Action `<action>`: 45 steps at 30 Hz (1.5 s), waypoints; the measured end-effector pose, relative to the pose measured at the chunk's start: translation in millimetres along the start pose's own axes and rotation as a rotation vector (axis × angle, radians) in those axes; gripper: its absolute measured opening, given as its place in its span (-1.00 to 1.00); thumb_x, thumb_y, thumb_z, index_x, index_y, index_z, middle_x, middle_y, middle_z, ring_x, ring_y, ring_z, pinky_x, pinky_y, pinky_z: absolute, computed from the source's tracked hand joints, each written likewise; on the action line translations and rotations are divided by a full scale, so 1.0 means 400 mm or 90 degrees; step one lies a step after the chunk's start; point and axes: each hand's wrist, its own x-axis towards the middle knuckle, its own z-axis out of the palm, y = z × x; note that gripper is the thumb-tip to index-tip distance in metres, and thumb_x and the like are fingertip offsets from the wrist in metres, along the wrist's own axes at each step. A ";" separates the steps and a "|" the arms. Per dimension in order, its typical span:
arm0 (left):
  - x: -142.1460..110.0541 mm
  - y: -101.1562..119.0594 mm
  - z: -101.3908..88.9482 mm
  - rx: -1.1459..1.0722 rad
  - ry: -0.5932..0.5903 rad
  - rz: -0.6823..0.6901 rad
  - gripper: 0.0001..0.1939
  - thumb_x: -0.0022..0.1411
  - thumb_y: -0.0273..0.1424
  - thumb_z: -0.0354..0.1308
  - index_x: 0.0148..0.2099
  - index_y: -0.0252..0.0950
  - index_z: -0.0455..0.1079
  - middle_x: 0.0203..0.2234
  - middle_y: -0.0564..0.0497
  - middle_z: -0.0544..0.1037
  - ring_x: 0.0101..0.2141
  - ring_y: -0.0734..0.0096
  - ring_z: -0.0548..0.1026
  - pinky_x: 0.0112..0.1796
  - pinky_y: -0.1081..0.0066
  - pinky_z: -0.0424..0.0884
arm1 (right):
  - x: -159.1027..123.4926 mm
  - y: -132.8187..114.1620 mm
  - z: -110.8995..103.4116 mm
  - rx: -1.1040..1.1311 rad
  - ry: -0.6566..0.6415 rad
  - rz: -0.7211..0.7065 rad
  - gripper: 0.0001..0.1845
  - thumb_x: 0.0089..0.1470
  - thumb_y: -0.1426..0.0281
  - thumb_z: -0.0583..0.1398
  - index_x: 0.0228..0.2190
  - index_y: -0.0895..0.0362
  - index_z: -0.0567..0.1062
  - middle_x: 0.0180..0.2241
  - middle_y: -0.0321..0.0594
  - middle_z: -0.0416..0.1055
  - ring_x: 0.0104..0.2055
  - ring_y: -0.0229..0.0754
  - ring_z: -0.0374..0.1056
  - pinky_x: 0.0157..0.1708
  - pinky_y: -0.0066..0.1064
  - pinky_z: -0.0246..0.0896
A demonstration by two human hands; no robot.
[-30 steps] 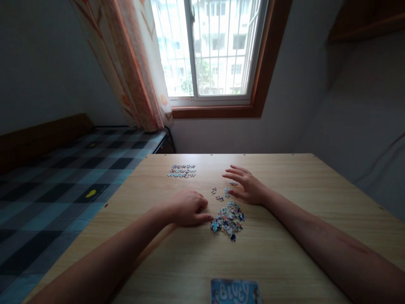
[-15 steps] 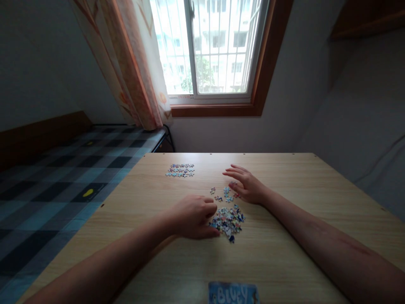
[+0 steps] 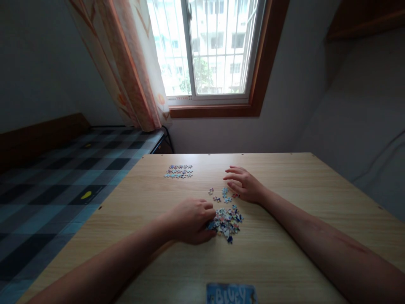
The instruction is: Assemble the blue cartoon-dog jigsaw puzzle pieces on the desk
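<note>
A pile of jigsaw puzzle pieces [image 3: 227, 221] lies in the middle of the table. My left hand [image 3: 194, 220] is at the pile's left edge, fingers curled and thumb apart, with a few bluish pieces showing in the gap. Those fingertips are partly hidden, and I see no piece lifted. Beyond the pile my right hand [image 3: 246, 185] is open, fingers spread and nothing visible in them. Several loose pieces [image 3: 225, 193] lie left of it, and a reddish piece [image 3: 235, 196] is just below its thumb. Farther back on the left, more puzzle pieces [image 3: 179, 172] are laid out in rows.
A blue box or card lettered BLUEY [image 3: 232, 294] sits at the near edge of view on the wooden table [image 3: 142, 261]. To the left is a bed with a checked cover [image 3: 63, 177]. A curtain [image 3: 126, 63] and a barred window [image 3: 218, 50] are behind the table.
My left thumb has drawn back leftward, closer to the curled fingers. My right hand has shifted slightly, uncovering more of the reddish piece. The whole view has moved a little.
</note>
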 end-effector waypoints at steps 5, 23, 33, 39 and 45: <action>-0.001 0.002 -0.003 0.019 0.004 0.004 -0.79 0.28 -0.21 0.08 -0.30 -0.24 0.33 -0.41 -0.01 0.49 -0.42 0.33 0.43 -0.43 0.34 0.32 | 0.000 0.001 0.000 0.003 0.001 -0.005 -0.79 0.23 0.37 0.18 -0.18 0.06 0.62 0.03 -0.03 0.49 0.22 0.08 0.26 0.19 0.10 0.19; 0.003 -0.005 -0.001 0.015 0.028 0.002 -0.76 0.40 -0.36 -0.07 -0.34 -0.25 0.29 -0.40 0.01 0.49 -0.40 0.37 0.42 -0.38 0.36 0.28 | 0.004 -0.004 0.000 0.007 -0.011 -0.012 -0.81 0.23 0.38 0.18 -0.24 0.07 0.62 -0.03 -0.05 0.52 0.12 0.03 0.36 0.16 0.04 0.23; 0.001 -0.013 0.003 -0.012 0.047 -0.031 -0.73 0.41 -0.35 -0.10 -0.36 -0.24 0.26 -0.40 0.02 0.47 -0.42 0.40 0.40 -0.38 0.37 0.27 | 0.007 -0.008 -0.001 0.017 -0.013 -0.012 -0.80 0.24 0.34 0.18 -0.27 0.05 0.63 -0.07 -0.05 0.55 0.07 0.03 0.41 0.11 0.03 0.28; 0.004 -0.038 0.017 -0.006 0.080 -0.107 -0.71 0.41 -0.33 -0.11 -0.37 -0.25 0.28 -0.41 0.01 0.46 -0.43 0.41 0.38 -0.39 0.39 0.25 | 0.009 -0.013 -0.002 0.030 -0.022 -0.009 -0.77 0.26 0.31 0.16 -0.27 0.06 0.63 -0.12 -0.05 0.57 0.03 0.02 0.43 0.08 -0.02 0.31; 0.006 -0.041 0.023 0.011 0.078 -0.120 -0.71 0.42 -0.30 -0.09 -0.35 -0.26 0.29 -0.39 0.01 0.47 -0.42 0.40 0.40 -0.39 0.40 0.26 | 0.014 -0.019 -0.005 0.032 -0.029 -0.021 -0.74 0.27 0.30 0.14 -0.30 0.06 0.64 -0.17 -0.07 0.58 -0.03 -0.01 0.46 0.02 -0.08 0.36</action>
